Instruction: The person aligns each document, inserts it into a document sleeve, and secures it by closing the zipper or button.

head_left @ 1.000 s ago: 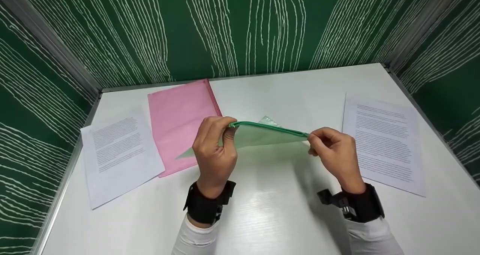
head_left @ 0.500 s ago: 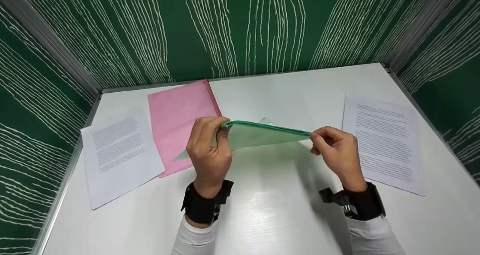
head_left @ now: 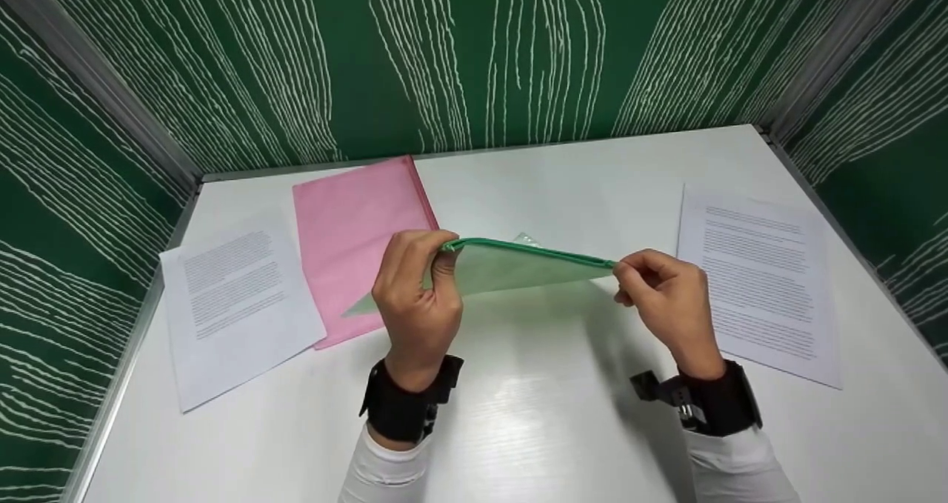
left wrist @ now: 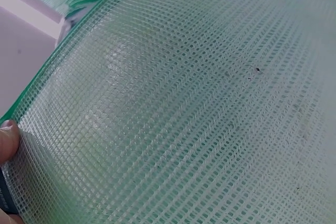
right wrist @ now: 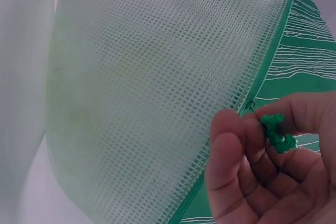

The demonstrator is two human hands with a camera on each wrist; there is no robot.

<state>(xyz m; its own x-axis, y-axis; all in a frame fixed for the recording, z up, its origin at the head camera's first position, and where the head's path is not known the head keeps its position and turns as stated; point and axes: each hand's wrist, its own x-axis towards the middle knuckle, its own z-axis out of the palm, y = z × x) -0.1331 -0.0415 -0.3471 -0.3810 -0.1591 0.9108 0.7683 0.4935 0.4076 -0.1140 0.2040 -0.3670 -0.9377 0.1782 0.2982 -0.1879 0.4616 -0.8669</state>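
A green mesh zipper pouch (head_left: 511, 270) is held up above the white table by both hands, its zipper edge on top. My left hand (head_left: 418, 303) pinches the left end of the zipper edge between thumb and fingers. At the right end, my right hand (head_left: 663, 299) pinches the zipper pull. A tuft of green cord (right wrist: 280, 134) from that pull shows between the right fingers, with the small metal slider (right wrist: 251, 105) beside them. Mesh fills most of the left wrist view, where a fingertip (left wrist: 7, 141) shows at the left edge. I cannot see into the pouch.
A pink zipper pouch (head_left: 355, 214) lies flat behind my left hand. Printed sheets (head_left: 237, 310) lie at the left, over the pink pouch's edge. More printed sheets (head_left: 763, 288) lie at the right. Green walls with white lines (head_left: 518, 58) stand around the white table (head_left: 503, 429).
Over the last second my left hand has moved slightly left and my right hand slightly right, each keeping its grip on the green pouch. The papers and pink pouch have not moved.
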